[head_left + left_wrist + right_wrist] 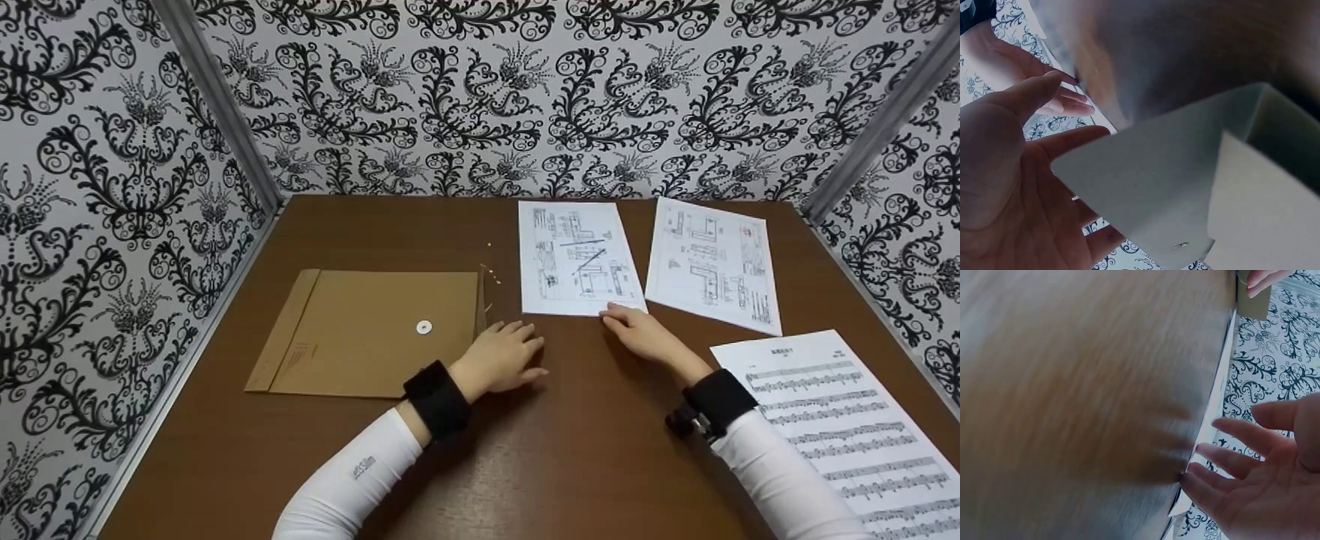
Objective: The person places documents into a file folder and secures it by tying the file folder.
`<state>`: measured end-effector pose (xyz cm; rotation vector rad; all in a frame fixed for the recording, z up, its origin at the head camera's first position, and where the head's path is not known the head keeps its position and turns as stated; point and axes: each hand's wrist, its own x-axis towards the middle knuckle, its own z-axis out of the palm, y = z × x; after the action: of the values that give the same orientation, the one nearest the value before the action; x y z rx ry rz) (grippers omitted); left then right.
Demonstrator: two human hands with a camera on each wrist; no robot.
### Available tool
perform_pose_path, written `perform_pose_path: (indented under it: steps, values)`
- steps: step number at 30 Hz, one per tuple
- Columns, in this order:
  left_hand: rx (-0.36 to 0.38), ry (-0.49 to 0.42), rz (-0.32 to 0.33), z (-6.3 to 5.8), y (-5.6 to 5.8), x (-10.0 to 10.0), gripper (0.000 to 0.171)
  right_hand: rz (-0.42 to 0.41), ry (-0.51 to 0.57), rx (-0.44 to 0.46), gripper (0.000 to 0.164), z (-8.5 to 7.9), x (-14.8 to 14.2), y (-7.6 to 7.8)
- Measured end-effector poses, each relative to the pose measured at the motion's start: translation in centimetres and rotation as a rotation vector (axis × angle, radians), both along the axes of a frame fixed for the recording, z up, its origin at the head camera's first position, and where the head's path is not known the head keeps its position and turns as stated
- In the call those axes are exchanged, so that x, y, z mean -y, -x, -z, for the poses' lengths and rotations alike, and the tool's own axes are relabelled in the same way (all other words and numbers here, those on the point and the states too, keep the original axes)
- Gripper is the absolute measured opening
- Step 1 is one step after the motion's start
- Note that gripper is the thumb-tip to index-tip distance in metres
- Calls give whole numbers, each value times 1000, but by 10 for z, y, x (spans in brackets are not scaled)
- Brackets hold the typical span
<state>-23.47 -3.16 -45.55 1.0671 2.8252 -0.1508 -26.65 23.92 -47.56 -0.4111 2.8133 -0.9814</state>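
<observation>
A brown kraft envelope [360,307] with a white round button lies at the left of the table. My left hand [501,356] is over its right end, fingers loosely spread and nothing gripped. In the left wrist view the envelope's open mouth [1140,174] gapes beside that palm. Farther right, a white sheet with a technical drawing [555,292] lies flat. My right hand [641,331] reaches to its near edge, fingertips right at the paper's lower right corner. In the right wrist view these fingers [1230,461] are extended and slightly bent.
A second drawing sheet [731,292] lies right of the first. Sheet music [847,420] covers the table's right side, partly under my right forearm in the head view. A thin string [491,274] shows beyond the envelope's right edge. Patterned walls [465,97] enclose the table [585,457].
</observation>
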Motion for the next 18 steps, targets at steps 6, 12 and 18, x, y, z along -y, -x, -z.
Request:
perform_pose_path:
  steps: [6,12,18]
  values:
    - [37,-1,-14,1,0,1,61,-87,-91,-66,39,2,-2,-3]
    - [39,-21,-8,2,-2,3,59,-140,-129,-66,40,3,-5,-10]
    - [41,-21,-16,7,1,3,60,-147,-169,-86,38,0,-6,-18]
